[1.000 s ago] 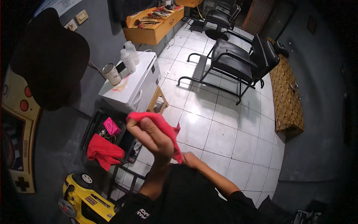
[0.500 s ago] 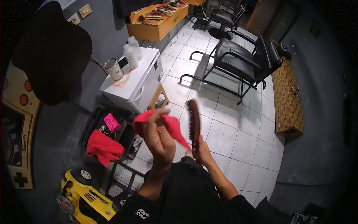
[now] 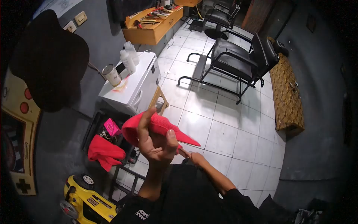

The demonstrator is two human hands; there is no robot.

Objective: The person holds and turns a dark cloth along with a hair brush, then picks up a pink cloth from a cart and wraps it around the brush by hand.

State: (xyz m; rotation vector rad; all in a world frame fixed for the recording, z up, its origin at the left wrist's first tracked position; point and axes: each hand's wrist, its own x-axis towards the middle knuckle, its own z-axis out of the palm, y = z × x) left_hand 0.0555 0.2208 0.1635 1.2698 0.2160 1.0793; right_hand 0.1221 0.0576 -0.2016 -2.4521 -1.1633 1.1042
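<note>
My left hand (image 3: pixel 154 143) is raised in front of my body with a red cloth (image 3: pixel 169 128). The cloth lies against the far side of the fingers, and one corner hangs out to the right. Index finger and thumb point up; the other fingers are curled and partly hidden. Just right of and below it, my right hand (image 3: pixel 196 158) is closed on the brown handle of a hairbrush (image 3: pixel 183 152). The brush's bristled head is hidden behind my left hand and the cloth.
A white cabinet (image 3: pixel 128 89) bearing bottles and a can stands ahead left. Beside it are a wooden stool (image 3: pixel 159 99) and a black tray (image 3: pixel 91 128) with another red cloth (image 3: pixel 106 152). A yellow toy car (image 3: pixel 89 201) is lower left. Black chairs (image 3: pixel 238 59) stand ahead.
The hairbrush has gone from upright to low behind my left hand and the cloth. My right hand has moved slightly left and down. My left hand's thumb and index finger have spread apart.
</note>
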